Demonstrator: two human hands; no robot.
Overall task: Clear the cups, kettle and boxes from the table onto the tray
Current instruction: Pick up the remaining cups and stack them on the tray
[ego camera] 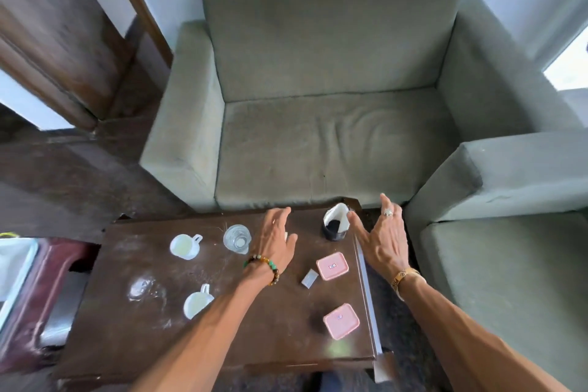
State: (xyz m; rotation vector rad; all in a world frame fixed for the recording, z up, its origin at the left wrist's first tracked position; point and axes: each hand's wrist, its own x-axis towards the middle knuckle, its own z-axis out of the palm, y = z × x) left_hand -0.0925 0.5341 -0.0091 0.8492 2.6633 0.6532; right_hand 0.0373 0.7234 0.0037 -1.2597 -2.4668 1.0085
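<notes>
Your two hands are reaching for the kettle (pixel 335 225), the dark jug with a white lid that stands at the far edge of the desk (pixel 133 337), close to its right far corner, and that placing is the chief risk: a careless push from either side could tip it off the desk toward the sofa (pixel 318 143) or knock it over, and since you cannot see whether it holds liquid, a tilt might spill. Your right hand (pixel 383 242) is spread wide and empty, its thumb just beside the kettle's right flank, the other fingers (pixel 386 202) splayed beyond it. Your left hand (pixel 275 240) is likewise open and empty, a little to the left of the kettle and nearer to you, so the kettle lies between the two hands but is not yet gripped. Mind the glass (pixel 237 238) just left of your left hand; a sweep of the wrist could strike it. Left of the kettle, past the glass, stands a white cup (pixel 184 246), and a second white cup (pixel 196 304) sits nearer to you beside your left forearm. Two pink boxes (pixel 332 266) lie nearer to you than the kettle, below your right hand. The tray (pixel 19 280) appears to be the pale-rimmed thing far left of the kettle, off the desk.
</notes>
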